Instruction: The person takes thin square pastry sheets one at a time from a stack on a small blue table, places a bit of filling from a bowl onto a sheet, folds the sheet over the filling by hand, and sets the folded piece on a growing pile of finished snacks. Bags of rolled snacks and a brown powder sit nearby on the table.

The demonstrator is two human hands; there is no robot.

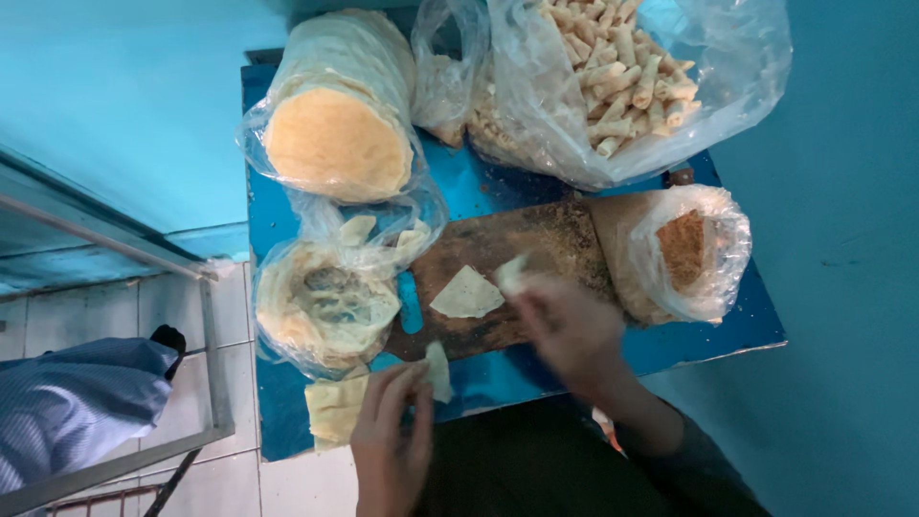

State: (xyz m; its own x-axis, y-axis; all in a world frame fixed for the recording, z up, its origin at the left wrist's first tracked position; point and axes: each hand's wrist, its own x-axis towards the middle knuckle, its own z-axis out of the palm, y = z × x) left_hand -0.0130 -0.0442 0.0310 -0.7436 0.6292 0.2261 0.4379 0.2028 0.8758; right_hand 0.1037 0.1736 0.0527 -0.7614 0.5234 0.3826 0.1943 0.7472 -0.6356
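A triangular piece of thin pale wrapper [465,294] lies on a dark wooden board [536,244] in the middle of a blue table [479,187]. My right hand [567,325] is blurred over the board's near right part and pinches a small pale piece [510,273] next to that wrapper. My left hand [391,436] rests at the table's near edge, fingers together, touching a folded pale wrapper strip [438,369]. More cut wrapper pieces [335,407] lie left of that hand.
A bagged stack of round wrappers [337,139] stands at the back left. An open bag of wrapper sheets [325,306] sits left of the board. A big clear bag holds several rolled pieces [627,67]. A bag of brown filling [682,251] stands right. A person's striped sleeve [77,397] shows lower left.
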